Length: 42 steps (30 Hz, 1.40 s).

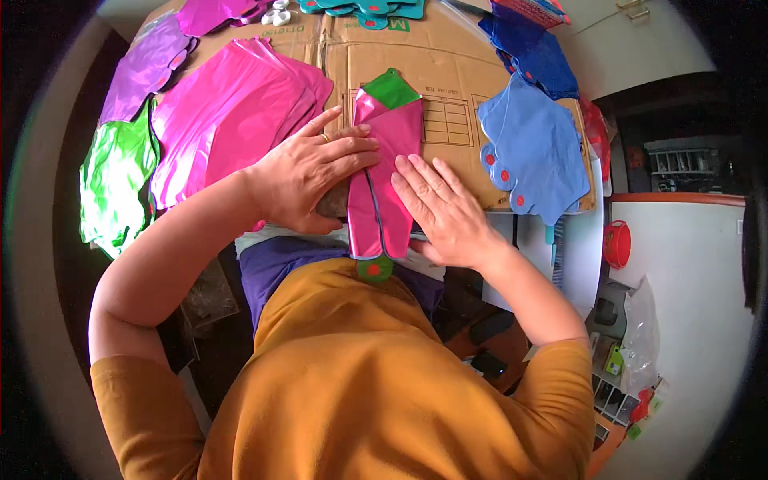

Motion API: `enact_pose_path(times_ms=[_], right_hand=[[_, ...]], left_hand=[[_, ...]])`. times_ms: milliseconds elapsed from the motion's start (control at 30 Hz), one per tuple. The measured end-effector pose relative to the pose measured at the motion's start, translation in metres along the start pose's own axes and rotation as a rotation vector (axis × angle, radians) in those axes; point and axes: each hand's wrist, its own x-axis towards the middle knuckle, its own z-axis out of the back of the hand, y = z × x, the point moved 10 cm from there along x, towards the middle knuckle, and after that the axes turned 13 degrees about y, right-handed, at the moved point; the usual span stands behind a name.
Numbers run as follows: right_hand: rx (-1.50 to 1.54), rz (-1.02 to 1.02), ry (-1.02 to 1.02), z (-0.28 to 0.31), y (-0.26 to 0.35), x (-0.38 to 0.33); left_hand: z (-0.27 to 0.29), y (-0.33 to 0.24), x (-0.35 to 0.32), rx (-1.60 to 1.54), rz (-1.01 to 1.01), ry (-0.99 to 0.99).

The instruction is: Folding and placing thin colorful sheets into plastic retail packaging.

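A folded pink foil balloon (386,144), flat and uninflated, lies lengthwise in front of me on the cardboard. Its top end shows green, and a green tab (374,270) with a red dot hangs over the near edge toward my lap. My left hand (316,172) rests on its left side, fingers stretched out flat and a ring on one of them. Along the right edge lies my right hand (444,210), its fingers extended and touching the foil. A dark seam runs down the lower half between the hands.
Flat foil pieces surround the work: a pink stack (232,120), green ones (120,184), purple ones (148,68), light blue ones (540,144), dark blue ones (536,56) and teal ones (368,8). Cardboard (456,76) covers the work surface. A red basket (617,244) is at the right.
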Motion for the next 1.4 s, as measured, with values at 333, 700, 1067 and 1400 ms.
enact_pose_path(times_ms=[333,700,1067,1400], right_hand=[[0.01,0.051,-0.396,0.022,0.0,-0.003],[0.128,0.144,-0.379,0.042,-0.015,0.0],[0.011,0.151,-0.391,0.049,-0.027,0.014],[0.015,0.144,-0.367,0.05,-0.034,0.02]], left_hand=[[-0.003,-0.001,0.003,-0.071,0.1,-0.052],[-0.009,0.014,0.0,-0.089,0.185,-0.267],[-0.004,0.013,-0.001,-0.077,0.201,-0.286],[-0.002,0.015,-0.001,-0.111,0.208,-0.336]])
